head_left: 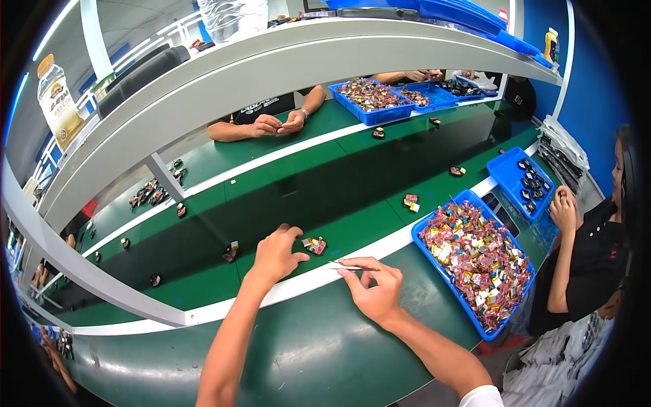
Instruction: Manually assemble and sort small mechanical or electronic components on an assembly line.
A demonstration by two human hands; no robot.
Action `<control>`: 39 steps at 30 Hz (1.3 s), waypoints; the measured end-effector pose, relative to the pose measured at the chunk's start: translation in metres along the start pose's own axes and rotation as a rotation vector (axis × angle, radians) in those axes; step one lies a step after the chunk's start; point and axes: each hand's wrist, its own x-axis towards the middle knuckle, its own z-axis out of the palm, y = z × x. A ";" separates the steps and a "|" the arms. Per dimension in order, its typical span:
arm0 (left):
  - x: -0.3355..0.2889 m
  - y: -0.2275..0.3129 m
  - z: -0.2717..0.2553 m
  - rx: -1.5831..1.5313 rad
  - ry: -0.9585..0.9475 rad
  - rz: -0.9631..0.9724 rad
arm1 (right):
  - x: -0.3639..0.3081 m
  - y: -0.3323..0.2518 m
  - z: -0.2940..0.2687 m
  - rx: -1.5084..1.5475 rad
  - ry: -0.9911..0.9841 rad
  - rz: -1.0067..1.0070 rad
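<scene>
Over the green conveyor belt, my left hand (277, 252) is stretched out with fingers apart and nothing in it. Just right of its fingertips lies a small electronic part (314, 245) in red, yellow and white. My right hand (375, 288) grips a pair of tweezers (352, 265) above the white rail, their tips pointing left toward that part. To the right of my right hand, a blue tray (447, 288) heaped with similar red, white and yellow parts (475, 261) stands on the green worktop (305, 363).
More small parts (411, 202) are spread along the belt. A grey shelf (285, 57) crosses overhead. Opposite, a person's hands (278, 125) work beside filled blue trays (373, 117). At the right, another person (583, 237) sits by a blue tray of black pieces (534, 184).
</scene>
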 end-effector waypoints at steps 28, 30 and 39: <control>-0.002 0.007 0.044 -0.441 0.264 -0.586 | -0.002 -0.005 0.001 -0.037 -0.100 0.013; -0.009 0.008 0.041 -0.593 0.253 -0.552 | -0.003 -0.001 0.002 -0.033 -0.106 0.026; -0.078 0.036 0.008 -1.285 0.098 -0.532 | 0.012 -0.007 -0.008 0.593 -0.211 0.741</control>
